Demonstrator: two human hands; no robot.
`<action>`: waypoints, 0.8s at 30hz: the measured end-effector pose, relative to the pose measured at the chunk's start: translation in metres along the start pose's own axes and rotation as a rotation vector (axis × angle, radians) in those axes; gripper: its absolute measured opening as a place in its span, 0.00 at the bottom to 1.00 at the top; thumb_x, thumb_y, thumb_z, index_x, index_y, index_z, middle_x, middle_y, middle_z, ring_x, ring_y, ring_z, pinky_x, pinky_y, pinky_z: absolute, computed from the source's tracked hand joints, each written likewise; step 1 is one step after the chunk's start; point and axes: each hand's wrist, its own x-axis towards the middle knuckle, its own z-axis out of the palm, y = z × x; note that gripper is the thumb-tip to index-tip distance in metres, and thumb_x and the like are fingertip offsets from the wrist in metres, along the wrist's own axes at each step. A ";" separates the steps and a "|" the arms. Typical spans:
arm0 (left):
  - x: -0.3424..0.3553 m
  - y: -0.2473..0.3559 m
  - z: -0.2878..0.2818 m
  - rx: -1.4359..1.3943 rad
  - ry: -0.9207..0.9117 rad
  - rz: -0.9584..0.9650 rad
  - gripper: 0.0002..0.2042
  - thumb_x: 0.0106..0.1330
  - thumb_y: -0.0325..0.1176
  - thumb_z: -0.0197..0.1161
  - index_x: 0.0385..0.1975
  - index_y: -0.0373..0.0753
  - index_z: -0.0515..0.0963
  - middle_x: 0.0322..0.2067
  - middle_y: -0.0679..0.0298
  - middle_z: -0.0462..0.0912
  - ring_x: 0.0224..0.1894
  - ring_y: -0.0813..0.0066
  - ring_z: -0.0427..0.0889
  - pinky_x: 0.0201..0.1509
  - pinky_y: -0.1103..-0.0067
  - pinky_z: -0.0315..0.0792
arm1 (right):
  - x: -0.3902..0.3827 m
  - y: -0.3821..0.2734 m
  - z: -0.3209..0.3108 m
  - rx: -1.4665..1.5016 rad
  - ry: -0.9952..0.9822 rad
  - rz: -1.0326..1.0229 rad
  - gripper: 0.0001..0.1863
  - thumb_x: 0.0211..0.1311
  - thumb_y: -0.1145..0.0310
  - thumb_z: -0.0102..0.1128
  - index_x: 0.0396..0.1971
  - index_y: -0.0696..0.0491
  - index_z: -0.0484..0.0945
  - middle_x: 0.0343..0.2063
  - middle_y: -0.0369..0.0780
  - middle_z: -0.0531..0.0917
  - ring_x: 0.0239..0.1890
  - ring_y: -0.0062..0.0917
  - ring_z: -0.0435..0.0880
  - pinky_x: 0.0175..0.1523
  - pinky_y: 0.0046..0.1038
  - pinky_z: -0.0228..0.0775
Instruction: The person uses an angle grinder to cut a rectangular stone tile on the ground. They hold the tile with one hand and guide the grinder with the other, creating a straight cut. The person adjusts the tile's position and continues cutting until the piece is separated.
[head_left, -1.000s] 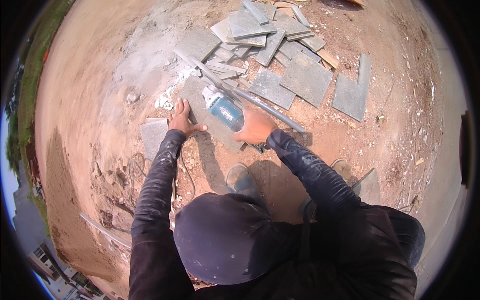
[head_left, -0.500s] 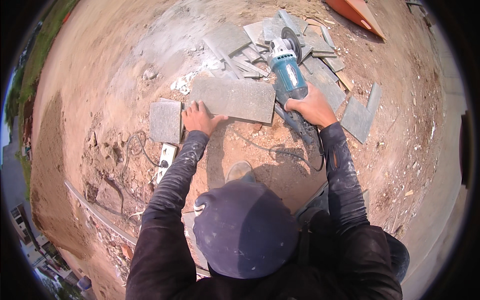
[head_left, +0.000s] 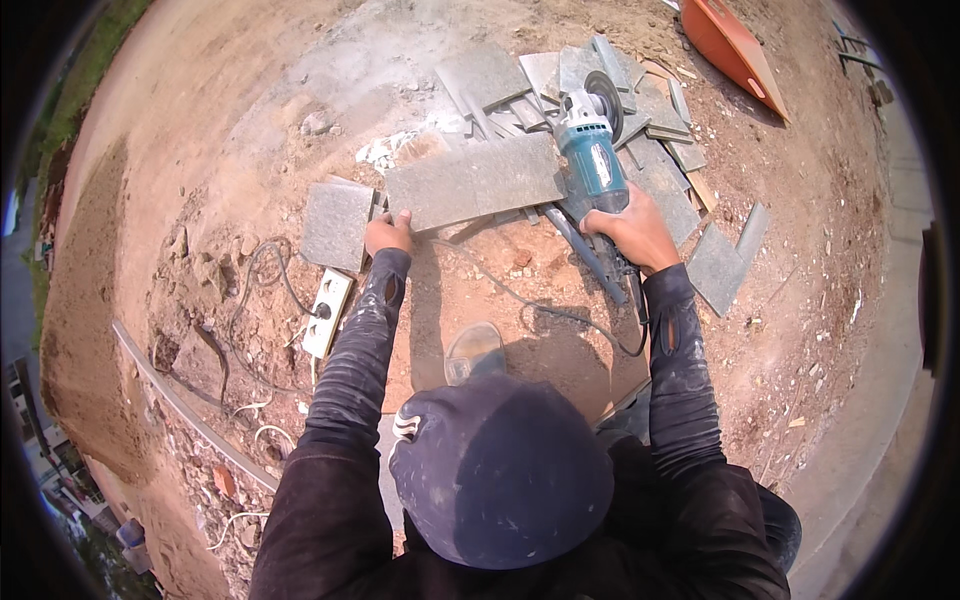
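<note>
My right hand (head_left: 637,230) is wrapped round the body of a teal angle grinder (head_left: 596,165), whose dark disc (head_left: 604,98) points away from me. With its thumb on top, my left hand (head_left: 388,234) grips the near left corner of a long grey stone tile (head_left: 475,182); the fingers are partly hidden. The tile slants, its right end farther from me and beside the grinder. Just left of that hand lies a smaller square tile (head_left: 337,226) on top of other pieces. A dark cable (head_left: 642,300) runs from the grinder's rear.
Cut tiles and strips (head_left: 650,165) lie heaped beyond the grinder. A white power strip (head_left: 327,312) with a plug in it sits near my left forearm. An orange tub-like object (head_left: 735,55) is at the far right, and a long strip (head_left: 190,405) lies at left.
My left hand has gone from lying spread on the long tile to gripping its near left corner. The tile has turned, its right end swinging away from me. The grinder stays in my right hand.
</note>
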 end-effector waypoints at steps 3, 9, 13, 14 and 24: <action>-0.007 -0.013 -0.002 -0.019 -0.052 0.010 0.24 0.53 0.49 0.68 0.37 0.30 0.83 0.33 0.44 0.84 0.38 0.53 0.85 0.47 0.69 0.75 | -0.001 -0.006 0.005 0.043 -0.024 0.026 0.25 0.35 0.58 0.66 0.34 0.60 0.78 0.28 0.46 0.82 0.31 0.35 0.81 0.41 0.30 0.72; -0.014 0.005 -0.005 -0.135 -0.113 0.121 0.24 0.48 0.52 0.72 0.21 0.30 0.80 0.16 0.55 0.79 0.20 0.63 0.78 0.30 0.69 0.71 | 0.015 0.007 0.027 -0.064 -0.022 -0.080 0.27 0.35 0.61 0.67 0.38 0.61 0.77 0.28 0.41 0.81 0.30 0.28 0.78 0.40 0.27 0.70; -0.005 0.018 -0.007 -0.145 -0.164 0.131 0.27 0.49 0.54 0.72 0.13 0.32 0.75 0.14 0.59 0.76 0.17 0.70 0.75 0.27 0.72 0.70 | 0.022 -0.005 0.052 -0.150 -0.085 -0.012 0.33 0.33 0.53 0.67 0.38 0.64 0.76 0.34 0.54 0.82 0.37 0.44 0.82 0.44 0.35 0.73; 0.004 0.011 -0.005 -0.160 -0.204 0.108 0.26 0.49 0.53 0.73 0.13 0.33 0.74 0.13 0.60 0.75 0.17 0.71 0.75 0.26 0.71 0.69 | 0.026 -0.007 0.058 -0.131 -0.115 -0.039 0.36 0.33 0.52 0.68 0.40 0.66 0.75 0.34 0.57 0.82 0.38 0.46 0.82 0.45 0.36 0.73; 0.011 0.024 0.000 0.036 -0.156 0.462 0.40 0.50 0.51 0.73 0.54 0.25 0.67 0.54 0.38 0.69 0.57 0.50 0.72 0.59 0.70 0.67 | 0.031 -0.013 0.101 -0.198 -0.174 -0.007 0.38 0.35 0.53 0.66 0.46 0.65 0.72 0.35 0.57 0.82 0.41 0.47 0.82 0.47 0.37 0.73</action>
